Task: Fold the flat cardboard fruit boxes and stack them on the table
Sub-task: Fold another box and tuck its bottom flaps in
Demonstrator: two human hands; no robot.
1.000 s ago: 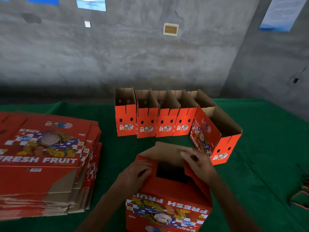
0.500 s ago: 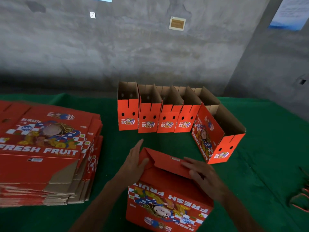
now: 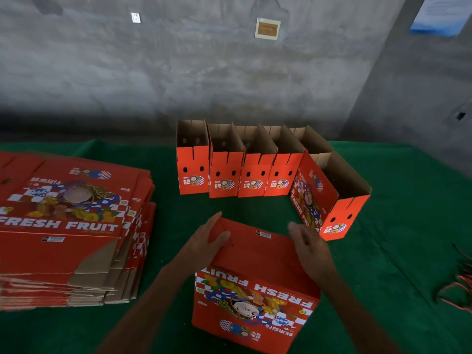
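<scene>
My hands, left [image 3: 207,241] and right [image 3: 310,247], press open-palmed on the upturned red printed cardboard fruit box [image 3: 255,284], its long axis crosswise.

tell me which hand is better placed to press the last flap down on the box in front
The left hand, likely. It already rests on the flap corner at the box's left edge, its fingers straight along the fold. The right hand is blurred and seems to hover over the right side.
</scene>
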